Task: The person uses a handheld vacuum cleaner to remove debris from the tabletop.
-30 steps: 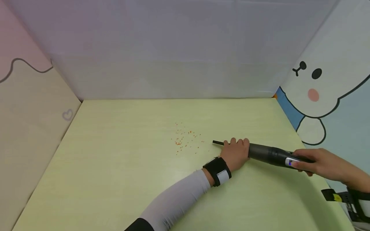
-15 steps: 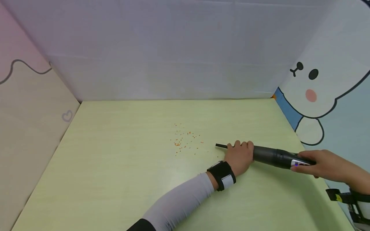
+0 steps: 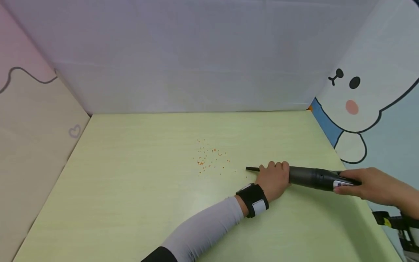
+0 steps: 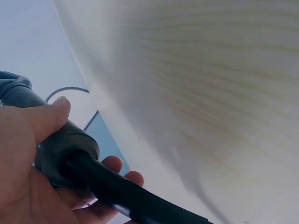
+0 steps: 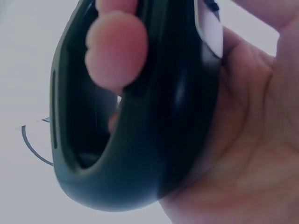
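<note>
I see the nozzle (image 3: 252, 169) edged back, so most crumbs (image 3: 201, 163) sit beyond it. Left hand (image 3: 273, 181), right hand (image 3: 368, 185) grip the vacuum (image 3: 306, 177).

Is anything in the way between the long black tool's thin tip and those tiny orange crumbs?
Nothing visible: just pale yellow table lies between the thin black tip and the tiny orange crumbs.

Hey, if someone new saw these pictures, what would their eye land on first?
Probably the dark handheld device, toward the right of the table, the left hand around it near its thin nozzle and the right hand gripping its looped handle. Next, the orange specks scattered around the table's middle, mostly left of the nozzle. Then the cartoon face on the right-hand wall.
</note>
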Demonstrator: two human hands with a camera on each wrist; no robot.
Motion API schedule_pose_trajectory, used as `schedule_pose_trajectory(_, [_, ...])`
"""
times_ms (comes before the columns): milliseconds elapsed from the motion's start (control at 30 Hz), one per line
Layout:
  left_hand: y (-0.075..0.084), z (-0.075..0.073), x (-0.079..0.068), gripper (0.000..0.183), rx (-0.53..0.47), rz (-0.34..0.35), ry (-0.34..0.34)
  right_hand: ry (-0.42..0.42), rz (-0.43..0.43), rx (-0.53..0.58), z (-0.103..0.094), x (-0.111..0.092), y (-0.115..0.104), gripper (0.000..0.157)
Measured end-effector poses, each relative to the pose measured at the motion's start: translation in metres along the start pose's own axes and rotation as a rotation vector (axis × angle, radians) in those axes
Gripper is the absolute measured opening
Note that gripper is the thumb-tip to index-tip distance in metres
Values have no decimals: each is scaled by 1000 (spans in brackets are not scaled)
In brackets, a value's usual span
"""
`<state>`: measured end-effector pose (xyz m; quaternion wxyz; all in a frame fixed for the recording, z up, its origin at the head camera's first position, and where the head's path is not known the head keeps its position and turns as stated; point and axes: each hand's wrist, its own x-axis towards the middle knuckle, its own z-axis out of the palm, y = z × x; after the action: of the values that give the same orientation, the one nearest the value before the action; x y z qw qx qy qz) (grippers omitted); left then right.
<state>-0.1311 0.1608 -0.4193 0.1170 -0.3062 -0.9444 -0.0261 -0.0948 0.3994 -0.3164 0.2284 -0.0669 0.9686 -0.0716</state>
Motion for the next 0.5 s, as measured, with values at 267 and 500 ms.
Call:
schedule_pose_trajectory(267, [2, 3, -2, 47, -16, 13, 0, 23, 0, -79, -3, 1, -1, 44])
schedule_pose_trajectory(500, [5, 0, -4, 38, -39, 15, -8, -2, 34, -101, -5, 0, -1, 51])
